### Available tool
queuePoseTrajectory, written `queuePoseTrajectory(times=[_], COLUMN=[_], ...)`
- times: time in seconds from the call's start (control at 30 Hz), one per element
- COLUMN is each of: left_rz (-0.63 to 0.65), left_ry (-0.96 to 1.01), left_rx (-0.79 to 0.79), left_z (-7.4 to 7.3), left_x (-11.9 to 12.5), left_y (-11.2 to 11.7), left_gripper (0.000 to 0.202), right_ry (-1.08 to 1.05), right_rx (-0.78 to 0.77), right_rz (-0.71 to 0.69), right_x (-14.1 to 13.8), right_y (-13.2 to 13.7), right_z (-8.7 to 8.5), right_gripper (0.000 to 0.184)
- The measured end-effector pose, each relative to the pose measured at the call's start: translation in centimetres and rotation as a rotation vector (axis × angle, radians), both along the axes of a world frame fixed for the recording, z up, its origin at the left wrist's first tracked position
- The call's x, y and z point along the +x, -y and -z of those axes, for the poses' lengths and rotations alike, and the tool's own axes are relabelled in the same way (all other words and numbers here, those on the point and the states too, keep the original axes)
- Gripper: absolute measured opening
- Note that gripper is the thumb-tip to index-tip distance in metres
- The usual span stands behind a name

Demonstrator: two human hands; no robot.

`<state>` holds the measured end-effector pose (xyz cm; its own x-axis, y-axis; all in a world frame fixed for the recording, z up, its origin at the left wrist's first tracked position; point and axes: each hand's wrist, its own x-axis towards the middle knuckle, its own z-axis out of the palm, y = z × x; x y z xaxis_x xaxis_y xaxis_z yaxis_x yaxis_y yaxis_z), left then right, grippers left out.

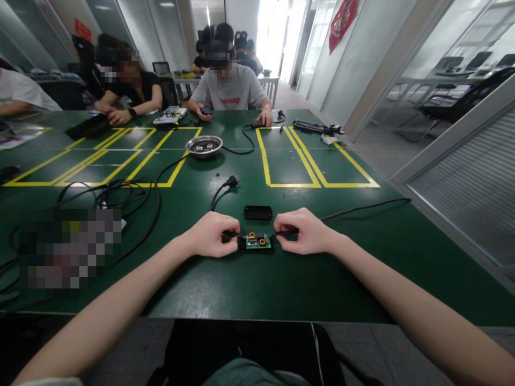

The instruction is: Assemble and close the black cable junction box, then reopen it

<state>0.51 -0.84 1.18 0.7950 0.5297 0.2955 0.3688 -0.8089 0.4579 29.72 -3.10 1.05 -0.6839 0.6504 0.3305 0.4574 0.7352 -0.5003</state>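
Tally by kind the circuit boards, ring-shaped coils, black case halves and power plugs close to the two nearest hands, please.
Circuit board: 1
Ring-shaped coils: 2
Black case halves: 2
Power plug: 1
Total: 6

Green top [241, 373], black trousers [205, 343], 2 bare hands [215, 234] [303, 231]

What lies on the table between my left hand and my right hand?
In the head view, an open black box with a green board; just beyond it, a black cover.
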Motion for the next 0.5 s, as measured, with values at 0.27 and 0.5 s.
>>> queuePoseTrajectory(times=[0.27,0.5], left_rz=[-0.003,-0.043], left_ry=[-0.019,-0.037], left_rx=[-0.039,-0.042], left_z=[0.41,0.48], left_x=[0.12,0.18], left_y=[-0.08,-0.33], left_gripper=[0.010,0.011], right_ry=[0.044,0.067], right_rx=[-0.046,-0.046], right_rz=[0.011,0.056], right_x=[-0.11,-0.05], right_y=[-0.10,-0.31], right_z=[0.45,0.18], right_gripper=[0.010,0.010])
